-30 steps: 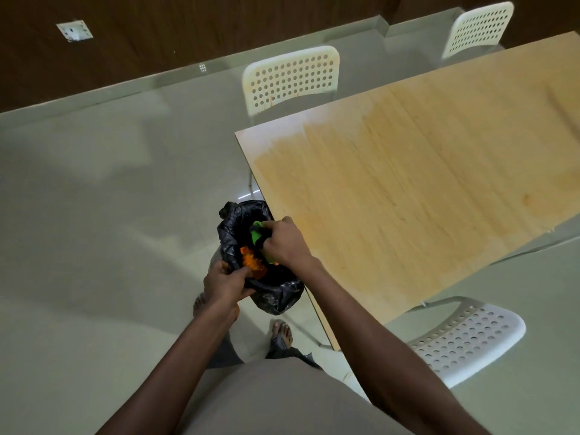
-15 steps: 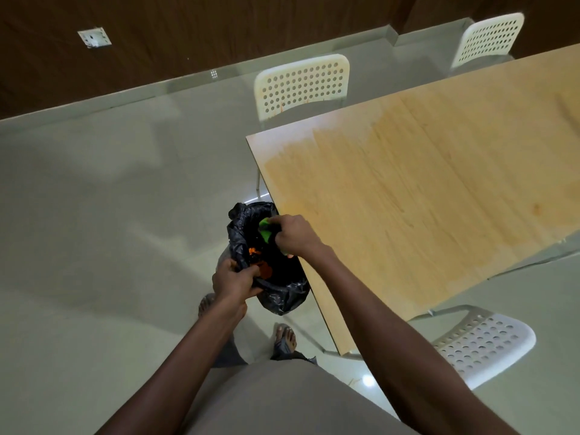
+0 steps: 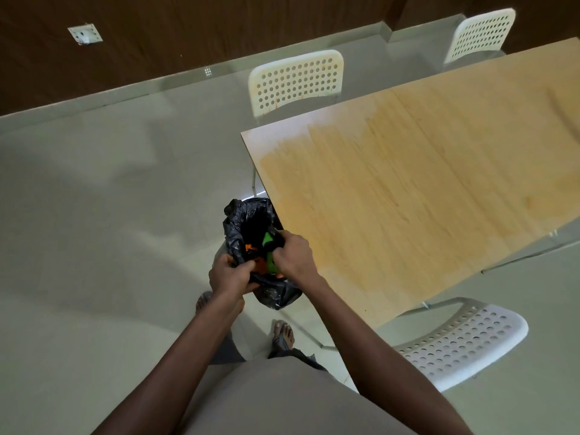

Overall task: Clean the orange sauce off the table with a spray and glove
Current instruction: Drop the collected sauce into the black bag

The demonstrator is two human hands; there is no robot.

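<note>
A black plastic bag (image 3: 248,221) hangs open beside the near left corner of the wooden table (image 3: 408,196). My left hand (image 3: 230,274) grips the bag's near rim. My right hand (image 3: 293,254) is at the bag's mouth on the table side and holds a green item (image 3: 268,241), which pokes out between its fingers inside the bag. Something orange-stained (image 3: 251,248) shows inside the bag. The tabletop has a faint orange smear (image 3: 528,200) toward the right. No spray bottle is in view.
White perforated chairs stand around the table: one at the far side (image 3: 296,80), one at the top right (image 3: 481,32), one at the near right (image 3: 464,337). My feet (image 3: 282,334) stand on the pale tiled floor. A dark wall with a socket (image 3: 84,34) runs behind.
Both hands stay at the bag. My right hand has pushed the green item a little deeper into the bag's mouth, and my left hand has drawn closer to it.
</note>
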